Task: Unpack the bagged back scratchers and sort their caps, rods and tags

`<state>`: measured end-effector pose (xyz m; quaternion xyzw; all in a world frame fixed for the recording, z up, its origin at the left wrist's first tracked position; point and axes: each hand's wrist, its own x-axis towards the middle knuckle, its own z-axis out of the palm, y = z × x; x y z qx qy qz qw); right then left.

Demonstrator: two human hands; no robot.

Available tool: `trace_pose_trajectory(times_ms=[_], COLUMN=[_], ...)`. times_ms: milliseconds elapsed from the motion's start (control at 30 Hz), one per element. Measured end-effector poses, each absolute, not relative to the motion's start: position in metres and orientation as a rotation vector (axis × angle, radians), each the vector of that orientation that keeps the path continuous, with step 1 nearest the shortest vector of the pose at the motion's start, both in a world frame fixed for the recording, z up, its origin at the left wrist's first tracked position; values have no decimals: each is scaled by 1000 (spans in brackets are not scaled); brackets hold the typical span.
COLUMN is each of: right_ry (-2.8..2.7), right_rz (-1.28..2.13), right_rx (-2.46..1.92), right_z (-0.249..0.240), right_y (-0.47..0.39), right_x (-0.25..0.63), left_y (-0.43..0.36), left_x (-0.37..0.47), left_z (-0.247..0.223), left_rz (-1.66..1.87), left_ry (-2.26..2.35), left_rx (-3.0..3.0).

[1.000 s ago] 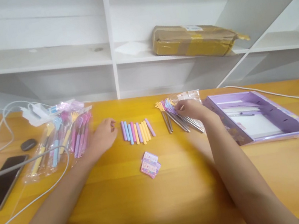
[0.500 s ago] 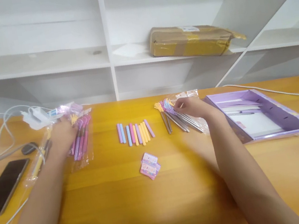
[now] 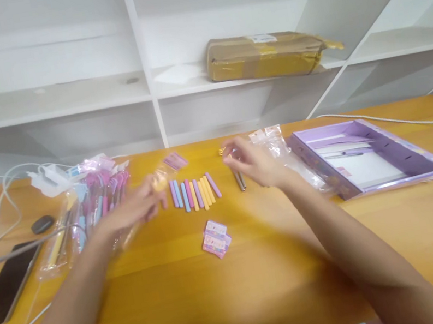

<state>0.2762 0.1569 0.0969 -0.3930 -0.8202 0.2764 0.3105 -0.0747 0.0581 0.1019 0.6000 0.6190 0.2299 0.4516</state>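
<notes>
White shelves [image 3: 84,95] are standing at twelve o'clock behind the yellow surface [image 3: 224,304]. At eleven, your left hand [image 3: 136,203] is gripping a bagged stick [image 3: 159,182] near its top, probably the firmest hold; a purple card [image 3: 175,161] is showing just beyond. Slightly past twelve, your right hand [image 3: 256,163] is arching over the rods [image 3: 239,180], fingers curled narrow; whether it is pinching them is not showing. The tubes [image 3: 194,196] are lying in a row at twelve, perhaps for separate reach. The loose cards [image 3: 214,237] are sitting nearer you, their print blurring beyond reading.
</notes>
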Motion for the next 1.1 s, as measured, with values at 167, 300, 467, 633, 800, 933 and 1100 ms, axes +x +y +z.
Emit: trace_pose_trajectory(times_ms=[167,300,467,633,800,933,1100], right_ry=[-2079,-1877,-1899,-1864,-1830,-1848,-1841], right_rz=[1179,1322,1132,1036,987,1009,868], right_rx=[-1004,-1093,-1083,-998,-941,-1025,-1098], right_z=[35,-3,-23,-36,-37,-34,-31], right_y=[99,66,45,39,42,45,43], right_x=[263,283,296,292,291,292,294], left_y=[38,31,22,14,16,19,21], left_x=[-4,27,54,54,46,47,45], left_z=[60,25,0,-8,-9,-7,-5], left_rz=[342,345,441,440,395,348,301], left_ry=[853,638,517,427,379,401,415], left_rx=[1233,1030,891,821,774,750,776])
